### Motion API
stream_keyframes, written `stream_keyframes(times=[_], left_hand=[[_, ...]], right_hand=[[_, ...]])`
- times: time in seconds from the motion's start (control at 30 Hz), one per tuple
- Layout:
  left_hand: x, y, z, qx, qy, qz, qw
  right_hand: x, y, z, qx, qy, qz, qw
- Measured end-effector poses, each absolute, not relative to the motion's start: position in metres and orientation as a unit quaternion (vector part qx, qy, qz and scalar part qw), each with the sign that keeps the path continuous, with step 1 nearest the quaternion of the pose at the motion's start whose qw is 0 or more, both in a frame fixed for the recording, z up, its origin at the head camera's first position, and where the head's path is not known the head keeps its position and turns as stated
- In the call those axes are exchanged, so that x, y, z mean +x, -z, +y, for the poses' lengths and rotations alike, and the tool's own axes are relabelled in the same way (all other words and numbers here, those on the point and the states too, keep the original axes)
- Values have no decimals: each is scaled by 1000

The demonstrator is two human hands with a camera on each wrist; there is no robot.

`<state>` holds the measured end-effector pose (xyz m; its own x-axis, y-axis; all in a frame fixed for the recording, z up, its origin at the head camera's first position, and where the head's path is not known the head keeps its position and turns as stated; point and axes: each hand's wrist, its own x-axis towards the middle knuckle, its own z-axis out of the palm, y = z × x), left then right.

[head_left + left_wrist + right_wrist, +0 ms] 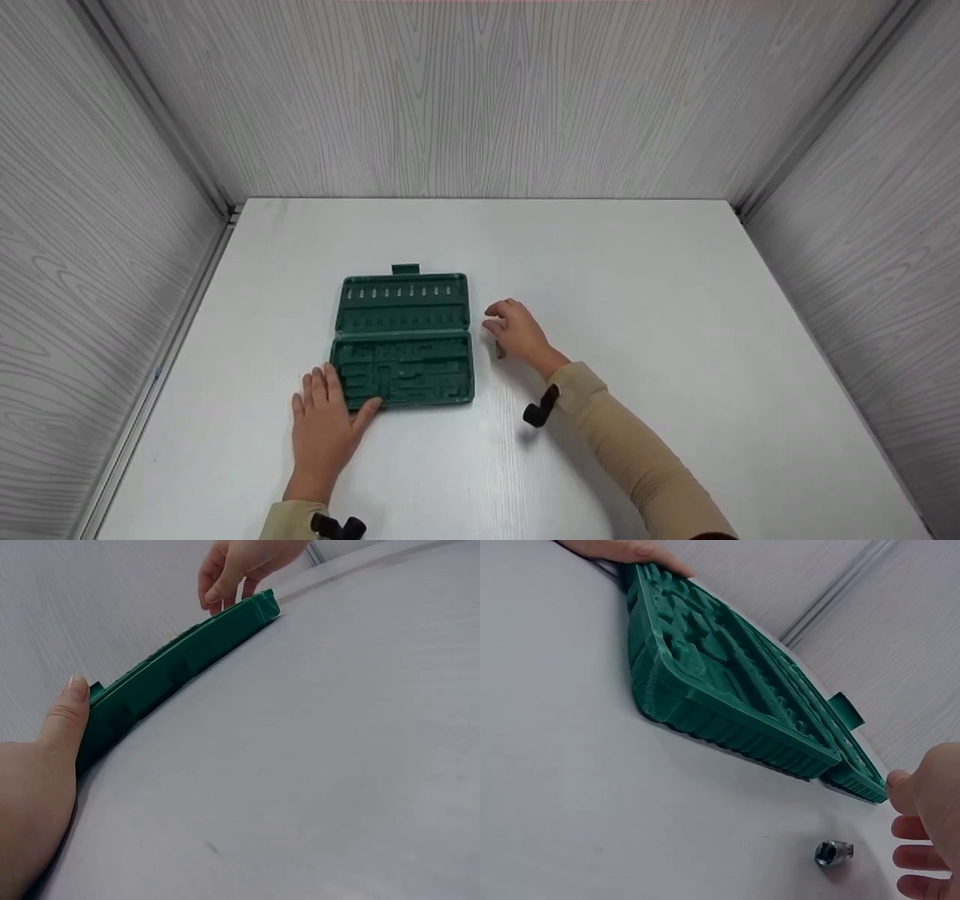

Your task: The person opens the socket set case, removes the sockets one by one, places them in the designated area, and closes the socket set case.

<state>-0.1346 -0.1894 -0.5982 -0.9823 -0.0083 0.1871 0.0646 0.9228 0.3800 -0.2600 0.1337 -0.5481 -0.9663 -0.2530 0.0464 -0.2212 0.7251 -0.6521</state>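
Note:
A green tool case lies unfolded on the white table, its moulded recesses facing up. Several small silver bits stand in a row in the far half. At the near left corner rests my left hand, fingers straight along the side and thumb on the front edge. To the right of the case, my right hand hovers with loosely bent fingers, nothing visible between them. Close by that hand is a small metal socket, its hollow end showing in the right wrist view.
A green latch tab sticks out from the far edge of the case. Grey wood-grain panels wall the white table at the back and on both sides. Each wrist carries a black camera mount.

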Motion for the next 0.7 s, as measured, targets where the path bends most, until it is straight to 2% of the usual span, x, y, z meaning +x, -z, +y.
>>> stream_keyframes(times=[0.3,0.7], left_hand=[[-134,596,-190,-8,196,-977,79],[-135,594,-189,-6,197,-978,74]], right_hand=[[-278,534,104,-161,301,940,-8],[-304,526,65,-166,233,958,-21]])
